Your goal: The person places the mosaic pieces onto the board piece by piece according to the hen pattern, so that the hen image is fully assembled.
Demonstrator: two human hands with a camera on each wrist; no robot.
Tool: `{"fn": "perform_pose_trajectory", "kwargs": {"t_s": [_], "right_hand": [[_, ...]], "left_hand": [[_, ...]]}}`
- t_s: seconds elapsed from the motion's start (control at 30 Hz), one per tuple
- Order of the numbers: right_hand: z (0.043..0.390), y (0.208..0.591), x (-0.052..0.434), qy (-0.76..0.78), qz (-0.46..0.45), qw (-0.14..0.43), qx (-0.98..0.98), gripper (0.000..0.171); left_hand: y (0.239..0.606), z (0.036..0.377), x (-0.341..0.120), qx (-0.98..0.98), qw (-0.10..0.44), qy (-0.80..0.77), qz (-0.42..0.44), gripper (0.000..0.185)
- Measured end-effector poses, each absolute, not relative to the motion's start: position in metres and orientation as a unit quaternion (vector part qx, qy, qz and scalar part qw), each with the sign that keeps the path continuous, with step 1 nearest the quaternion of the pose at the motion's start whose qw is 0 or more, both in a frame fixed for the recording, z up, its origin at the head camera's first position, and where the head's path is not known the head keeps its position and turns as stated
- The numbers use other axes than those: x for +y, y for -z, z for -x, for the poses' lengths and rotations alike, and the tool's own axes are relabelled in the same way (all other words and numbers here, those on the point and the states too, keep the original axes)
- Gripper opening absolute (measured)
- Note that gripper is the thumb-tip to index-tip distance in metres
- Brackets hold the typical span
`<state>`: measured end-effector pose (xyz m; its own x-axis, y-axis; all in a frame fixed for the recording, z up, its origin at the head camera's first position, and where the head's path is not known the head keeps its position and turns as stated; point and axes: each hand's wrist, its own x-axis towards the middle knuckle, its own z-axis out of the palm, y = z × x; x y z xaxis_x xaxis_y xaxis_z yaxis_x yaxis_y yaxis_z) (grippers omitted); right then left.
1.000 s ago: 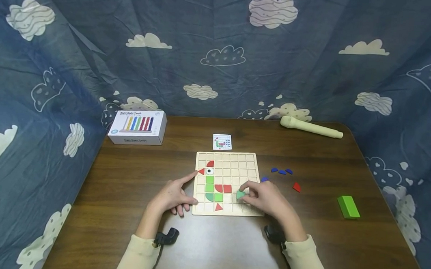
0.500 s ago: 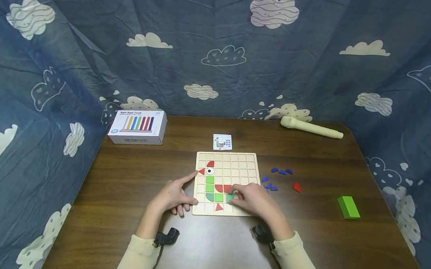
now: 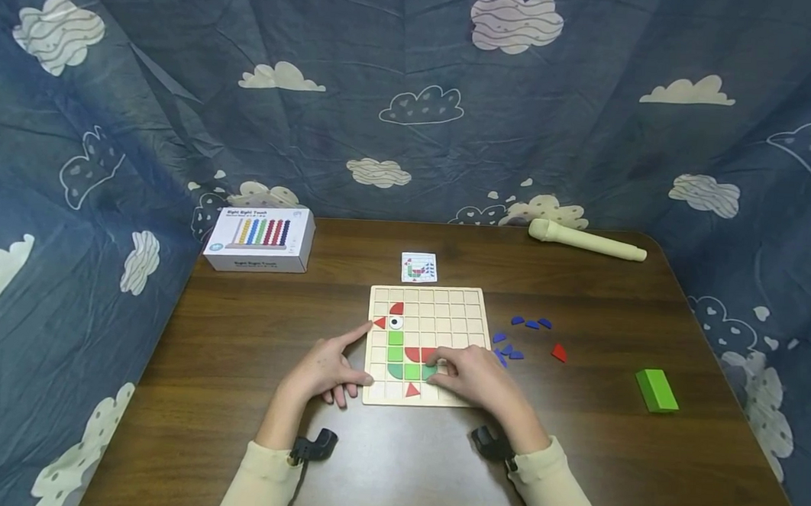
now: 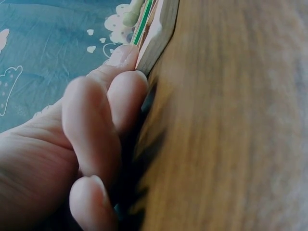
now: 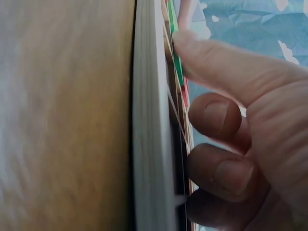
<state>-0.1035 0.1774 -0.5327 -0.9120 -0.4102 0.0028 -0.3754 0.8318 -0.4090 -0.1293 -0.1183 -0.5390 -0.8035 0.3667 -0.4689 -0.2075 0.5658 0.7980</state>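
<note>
A wooden grid board (image 3: 449, 310) bears red and green pieces and a round eye piece (image 3: 396, 323), together forming a bird-like figure. Between my right hand's (image 3: 476, 375) thumb and index finger is a dark green puzzle piece (image 3: 430, 372), pinched low over the grid. It lies right of a light green square (image 3: 411, 372) and below the red pieces (image 3: 414, 354); my fingers partly cover it. In the right wrist view the thumb touches this green piece (image 5: 178, 70). My left hand (image 3: 324, 365) rests at the board's left edge, index finger and thumb spread along it.
Several small blue pieces (image 3: 507, 350) and a red quarter-round piece (image 3: 559, 353) lie right of the board. Behind it is a picture card (image 3: 419, 267). Farther out are a boxed toy (image 3: 260, 239), a cream microphone-shaped object (image 3: 587, 240) and a green block (image 3: 656, 391).
My right hand has carried the dark green piece leftward across the board, down beside the light green square. Over the last half second it shifts only slightly. My left hand has stayed put.
</note>
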Motion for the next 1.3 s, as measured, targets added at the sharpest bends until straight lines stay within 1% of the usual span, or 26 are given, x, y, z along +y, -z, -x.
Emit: {"fn": "perform_pose_trajectory", "kwargs": {"t_s": [0.2, 0.47, 0.67, 0.8, 0.93, 1.03, 1.1, 1.2, 1.3], "right_hand": [[0.103, 0.534, 0.176, 0.21, 0.205, 0.026, 0.956, 0.017], [0.102, 0.534, 0.177, 0.212, 0.192, 0.036, 0.957, 0.014], [0.102, 0.533, 0.177, 0.216, 0.195, 0.025, 0.956, 0.014], [0.102, 0.536, 0.181, 0.252, 0.193, 0.03, 0.948, 0.015], [0.102, 0.536, 0.189, 0.33, 0.192, 0.034, 0.924, 0.014], [0.103, 0.531, 0.203, 0.383, 0.174, 0.033, 0.906, 0.015], [0.103, 0.527, 0.219, 0.407, 0.146, 0.033, 0.901, 0.019], [0.101, 0.523, 0.256, 0.43, 0.099, 0.024, 0.897, 0.029], [0.096, 0.523, 0.299, 0.416, 0.051, 0.012, 0.908, 0.038]], "left_hand": [[0.537, 0.129, -0.118, 0.828, 0.31, -0.465, -0.048, 0.097], [0.538, 0.129, -0.118, 0.826, 0.312, -0.466, -0.053, 0.098], [0.538, 0.13, -0.118, 0.823, 0.31, -0.473, -0.052, 0.098], [0.539, 0.129, -0.118, 0.822, 0.311, -0.475, -0.047, 0.099], [0.539, 0.128, -0.118, 0.823, 0.305, -0.476, -0.046, 0.098], [0.541, 0.129, -0.118, 0.825, 0.303, -0.475, -0.045, 0.098], [0.541, 0.129, -0.118, 0.826, 0.303, -0.474, -0.044, 0.098], [0.543, 0.129, -0.118, 0.826, 0.303, -0.473, -0.044, 0.098], [0.543, 0.129, -0.117, 0.825, 0.305, -0.474, -0.046, 0.097]]}}
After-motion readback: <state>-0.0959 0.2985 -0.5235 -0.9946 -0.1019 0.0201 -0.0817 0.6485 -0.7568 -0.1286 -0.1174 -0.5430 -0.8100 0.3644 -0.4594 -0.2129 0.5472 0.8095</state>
